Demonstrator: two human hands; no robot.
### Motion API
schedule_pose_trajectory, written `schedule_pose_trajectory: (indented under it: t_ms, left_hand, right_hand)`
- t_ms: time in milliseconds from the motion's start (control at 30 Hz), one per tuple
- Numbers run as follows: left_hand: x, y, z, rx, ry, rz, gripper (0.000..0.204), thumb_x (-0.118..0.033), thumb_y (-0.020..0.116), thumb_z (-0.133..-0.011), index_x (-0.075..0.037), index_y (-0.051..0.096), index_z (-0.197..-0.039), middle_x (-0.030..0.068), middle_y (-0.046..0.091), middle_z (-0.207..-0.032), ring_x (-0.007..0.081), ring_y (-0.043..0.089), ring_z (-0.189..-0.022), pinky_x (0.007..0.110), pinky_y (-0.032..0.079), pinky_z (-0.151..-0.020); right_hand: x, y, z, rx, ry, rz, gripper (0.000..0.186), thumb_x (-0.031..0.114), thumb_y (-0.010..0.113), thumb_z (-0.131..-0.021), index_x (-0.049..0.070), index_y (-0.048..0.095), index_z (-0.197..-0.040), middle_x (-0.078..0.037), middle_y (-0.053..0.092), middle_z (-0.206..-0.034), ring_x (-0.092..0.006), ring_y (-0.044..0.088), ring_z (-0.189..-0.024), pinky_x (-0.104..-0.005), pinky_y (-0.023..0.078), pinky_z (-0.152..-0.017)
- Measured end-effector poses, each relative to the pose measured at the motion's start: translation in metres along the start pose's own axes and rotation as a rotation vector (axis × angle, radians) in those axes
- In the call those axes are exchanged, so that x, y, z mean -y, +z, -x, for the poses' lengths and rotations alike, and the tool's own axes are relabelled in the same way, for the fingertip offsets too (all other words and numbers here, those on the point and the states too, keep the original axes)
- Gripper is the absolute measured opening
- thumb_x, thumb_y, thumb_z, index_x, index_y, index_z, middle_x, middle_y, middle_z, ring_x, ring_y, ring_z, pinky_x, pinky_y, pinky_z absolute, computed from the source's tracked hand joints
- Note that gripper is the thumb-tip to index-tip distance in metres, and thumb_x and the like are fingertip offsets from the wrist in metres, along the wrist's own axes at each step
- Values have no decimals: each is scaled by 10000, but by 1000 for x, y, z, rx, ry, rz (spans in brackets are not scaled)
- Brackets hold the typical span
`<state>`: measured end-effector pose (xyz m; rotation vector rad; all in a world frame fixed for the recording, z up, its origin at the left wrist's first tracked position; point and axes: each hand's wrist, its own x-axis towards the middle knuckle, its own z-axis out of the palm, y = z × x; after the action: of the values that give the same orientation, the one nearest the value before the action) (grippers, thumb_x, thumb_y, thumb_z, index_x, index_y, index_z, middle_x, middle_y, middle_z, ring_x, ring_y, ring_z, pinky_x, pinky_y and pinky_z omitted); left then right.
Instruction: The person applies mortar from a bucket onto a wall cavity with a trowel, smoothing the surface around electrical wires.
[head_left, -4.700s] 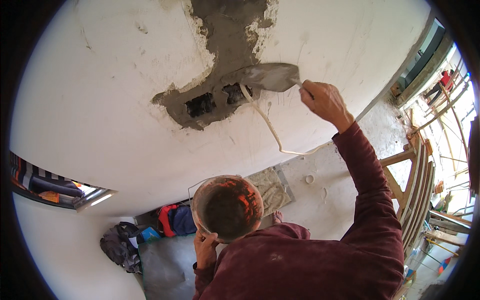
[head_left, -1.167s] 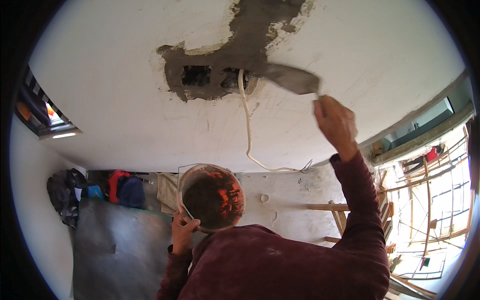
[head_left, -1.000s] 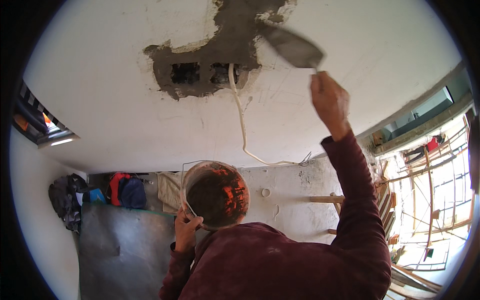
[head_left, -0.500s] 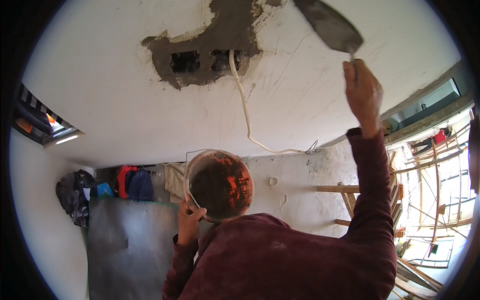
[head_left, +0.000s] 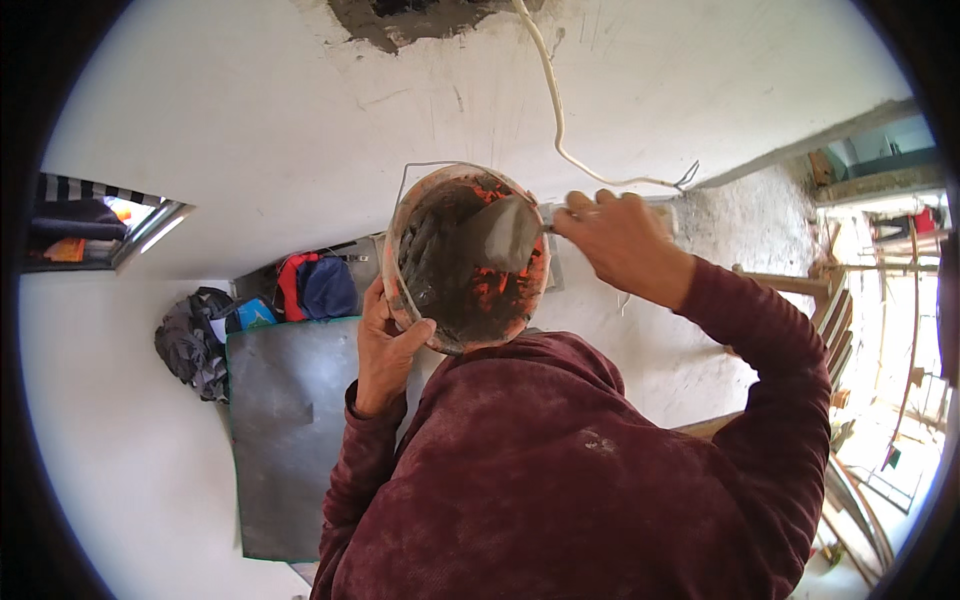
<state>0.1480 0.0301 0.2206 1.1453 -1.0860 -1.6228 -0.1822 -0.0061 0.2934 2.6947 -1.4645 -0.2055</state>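
My left hand [head_left: 389, 350] grips the rim of an orange bucket [head_left: 541, 270], its thumb over the near left edge. Wet grey mortar [head_left: 428, 260] coats the bucket's inside, with orange plastic showing through on the right. My right hand [head_left: 625, 243] is closed round the handle of a trowel, at the bucket's right rim. The flat grey trowel blade [head_left: 505, 234] lies inside the bucket's mouth, over the mortar. Above, on the white wall, a patch of grey mortar [head_left: 395, 30] is cut off by the top of the picture.
A cream cable [head_left: 559, 110] hangs from the wall, its bare wire ends at the right. Left of my arm stands a dark board [head_left: 290, 440], with bags and clothes [head_left: 195, 340] beyond it. Wooden trestles [head_left: 825, 310] stand at right, and a window opening [head_left: 110, 225] is at far left.
My right hand has come down from the wall and brought the trowel into the bucket. The bucket sits higher in the picture, and the view has tipped downward, so less of the mortar patch shows.
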Motion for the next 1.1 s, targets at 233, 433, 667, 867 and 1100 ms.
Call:
schedule_pose_trajectory:
  t_ms: [233, 433, 667, 867, 1100]
  left_hand:
    - [-10, -26, 0, 42, -23, -101, 97, 76, 706, -775, -1, 664, -818, 90, 460, -1387, 196, 572, -1200, 320, 557, -897]
    - [-10, -54, -3, 83, -29, -129, 156, 41, 713, -777, 5, 675, -925, 77, 483, -1374, 208, 575, -1198, 344, 520, -959]
    - [-5, -77, -12, 111, -70, -76, 144, 17, 738, -765, -10, 692, -898, 80, 486, -1383, 222, 532, -1252, 369, 433, -1054]
    - [-3, -89, -16, 181, -4, -169, 475, -8, 708, -780, 23, 629, -1247, 42, 526, -1317, 195, 587, -1183, 352, 469, -1027]
    - [1, -84, -20, 143, 35, -22, 306, 65, 697, -801, 63, 634, -1100, 89, 450, -1402, 197, 658, -927, 323, 600, -715]
  right_hand:
    - [59, 29, -40, -34, 94, 213, 185, 188, 653, -882, 72, 638, -1026, -57, 649, -879, -195, 651, -796, -347, 463, -665]
    - [101, 34, -57, -26, 132, 230, 136, 214, 654, -875, 82, 639, -904, -51, 641, -809, -194, 641, -754, -342, 458, -642]
    - [139, 26, -60, -36, 75, 99, 224, 219, 651, -879, 43, 675, -1015, -71, 648, -853, -206, 639, -783, -340, 473, -661]
    - [150, 25, -59, -39, 73, -33, 231, 212, 656, -871, 88, 685, -1063, -90, 665, -880, -251, 676, -818, -394, 512, -666]
    - [121, 55, -29, 197, 256, -512, 285, 276, 675, -913, 168, 650, -1177, -129, 660, -894, -348, 689, -806, -499, 530, -665]
